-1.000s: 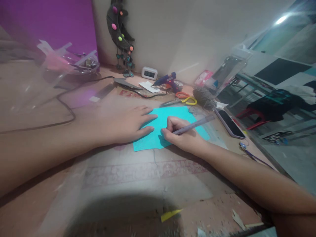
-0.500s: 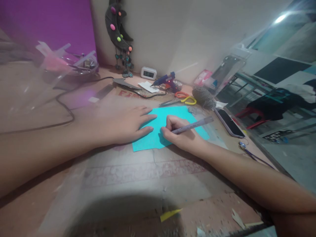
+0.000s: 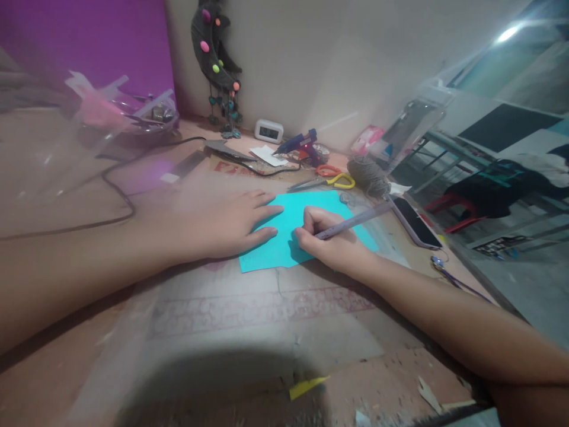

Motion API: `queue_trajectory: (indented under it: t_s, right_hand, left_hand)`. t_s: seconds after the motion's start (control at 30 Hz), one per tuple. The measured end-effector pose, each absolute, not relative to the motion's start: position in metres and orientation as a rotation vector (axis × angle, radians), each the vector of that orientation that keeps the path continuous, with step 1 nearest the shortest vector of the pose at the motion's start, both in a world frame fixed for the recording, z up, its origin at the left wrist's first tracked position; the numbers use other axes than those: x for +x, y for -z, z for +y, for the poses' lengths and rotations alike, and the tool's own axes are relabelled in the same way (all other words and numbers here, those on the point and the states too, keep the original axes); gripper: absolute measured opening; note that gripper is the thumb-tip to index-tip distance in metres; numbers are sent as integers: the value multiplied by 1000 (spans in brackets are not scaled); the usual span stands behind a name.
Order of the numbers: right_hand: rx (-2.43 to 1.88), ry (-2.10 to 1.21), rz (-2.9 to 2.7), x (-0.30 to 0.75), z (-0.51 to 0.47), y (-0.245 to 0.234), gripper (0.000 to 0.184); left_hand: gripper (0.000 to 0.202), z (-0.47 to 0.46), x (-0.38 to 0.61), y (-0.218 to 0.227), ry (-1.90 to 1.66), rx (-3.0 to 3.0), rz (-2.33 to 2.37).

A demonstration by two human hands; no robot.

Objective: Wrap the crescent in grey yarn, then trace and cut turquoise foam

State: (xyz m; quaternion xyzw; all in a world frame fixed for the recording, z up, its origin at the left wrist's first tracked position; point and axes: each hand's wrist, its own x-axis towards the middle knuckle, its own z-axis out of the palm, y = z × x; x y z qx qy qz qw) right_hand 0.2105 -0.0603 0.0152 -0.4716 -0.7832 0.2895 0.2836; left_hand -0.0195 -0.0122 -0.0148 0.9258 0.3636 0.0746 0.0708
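A turquoise sheet of paper (image 3: pixel 288 222) lies on the worktop in the middle of the head view. My left hand (image 3: pixel 224 224) rests flat on its left part, fingers stretched out and pressing it down. My right hand (image 3: pixel 331 240) is closed around a pale purple pen (image 3: pixel 355 220), with the tip down on the sheet near its middle. The pen's far end points to the right, towards a phone.
Behind the sheet lie orange-and-yellow scissors (image 3: pixel 331 179), a blue glue gun (image 3: pixel 297 144), a ball of twine (image 3: pixel 368 176), a white clock (image 3: pixel 268 130) and a moon-shaped ornament (image 3: pixel 216 59). A phone (image 3: pixel 413 220) lies to the right. A black cable (image 3: pixel 113 190) runs left. Paper scraps (image 3: pixel 306 386) lie near me.
My right hand and the pen have shifted slightly to the right and away over the sheet. My left hand has stayed flat in place.
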Motion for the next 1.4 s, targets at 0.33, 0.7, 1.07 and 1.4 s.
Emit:
queue_trajectory:
  t_s: [0.33,0.7,1.07,1.4]
  right_hand:
    - [-1304,-829,-2106,214,-59,-12,31]
    - [-1265,-736,-2135,213,-56,-12,27]
    - [-1189,-767,-2143,213,-59,-14,27]
    - [-1242,-721,-2028,212,-62,-16,29]
  left_hand:
    - [71,-12,-19,14,-206,2788,1093]
    - [70,-13,-19,14,-214,2763,1110]
    - [71,-13,-17,12,-187,2775,1117]
    - [72,-12,-19,14,-225,2769,1097]
